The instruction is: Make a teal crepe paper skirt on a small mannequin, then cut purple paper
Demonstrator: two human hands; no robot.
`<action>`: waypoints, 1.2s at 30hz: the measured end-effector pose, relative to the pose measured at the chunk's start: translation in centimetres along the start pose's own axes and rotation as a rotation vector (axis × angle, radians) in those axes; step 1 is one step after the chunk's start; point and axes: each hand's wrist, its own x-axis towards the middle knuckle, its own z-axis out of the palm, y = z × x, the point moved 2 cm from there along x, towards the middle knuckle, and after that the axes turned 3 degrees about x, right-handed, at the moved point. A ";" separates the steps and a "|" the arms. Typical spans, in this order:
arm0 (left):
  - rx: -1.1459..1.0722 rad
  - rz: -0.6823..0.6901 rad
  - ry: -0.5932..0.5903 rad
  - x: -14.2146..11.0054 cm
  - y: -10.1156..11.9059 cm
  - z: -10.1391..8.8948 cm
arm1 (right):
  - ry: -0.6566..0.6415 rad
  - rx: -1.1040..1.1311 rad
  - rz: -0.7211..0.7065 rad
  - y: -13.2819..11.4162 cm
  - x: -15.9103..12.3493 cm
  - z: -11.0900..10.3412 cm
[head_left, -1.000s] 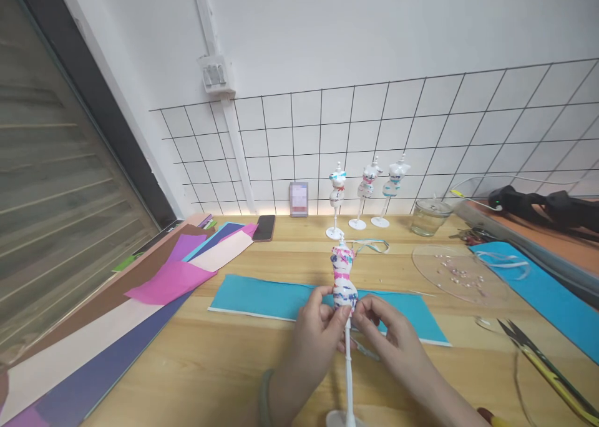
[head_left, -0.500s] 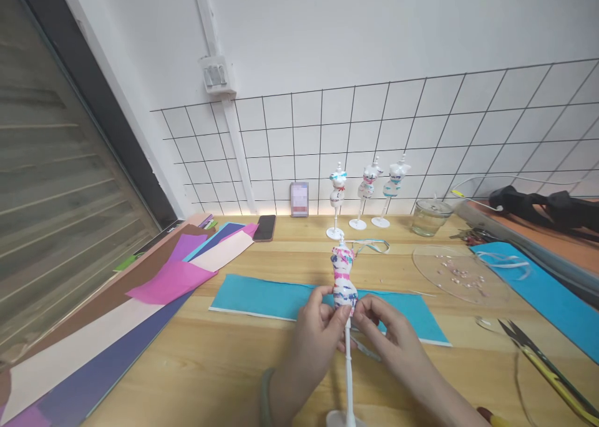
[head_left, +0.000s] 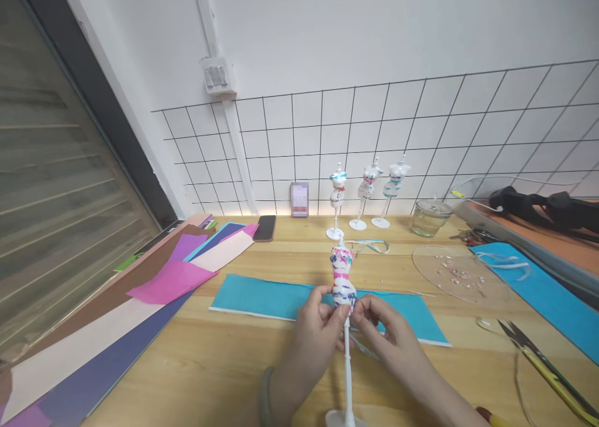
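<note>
A miniature dress form (head_left: 343, 280), white with pink and blue painted-looking bands, stands upright on a thin white pole in front of me. My left hand (head_left: 319, 327) grips its hip from the left, thumb at the lower edge. From the right, my right hand (head_left: 386, 327) pinches at the same lower edge; what its fingertips hold is hidden. A narrow pale ribbon (head_left: 367, 347) hangs below and behind that hand. Behind both hands lies a flat blue fabric strip (head_left: 262, 297) with a white edge.
Three similar dress forms (head_left: 337, 186) stand at the back by the wire grid. To the right are a glass jar (head_left: 431, 218), a clear plate (head_left: 423, 271) with small beads, and yellow-handled scissors (head_left: 538, 358). Coloured fabric sheets (head_left: 173, 280) and a phone (head_left: 265, 228) are on the left.
The dress form's upper part has shifted very slightly left. Both hands keep almost the same place and grip.
</note>
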 end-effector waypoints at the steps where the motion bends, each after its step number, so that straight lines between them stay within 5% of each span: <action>1: -0.001 0.004 0.000 0.0 0.0 0.0 | -0.006 -0.004 -0.002 0.0 0.0 0.0; 36: -0.056 -0.012 -0.012 0.2 -0.1 -0.1 | -0.013 -0.008 -0.015 0.2 0.0 0.0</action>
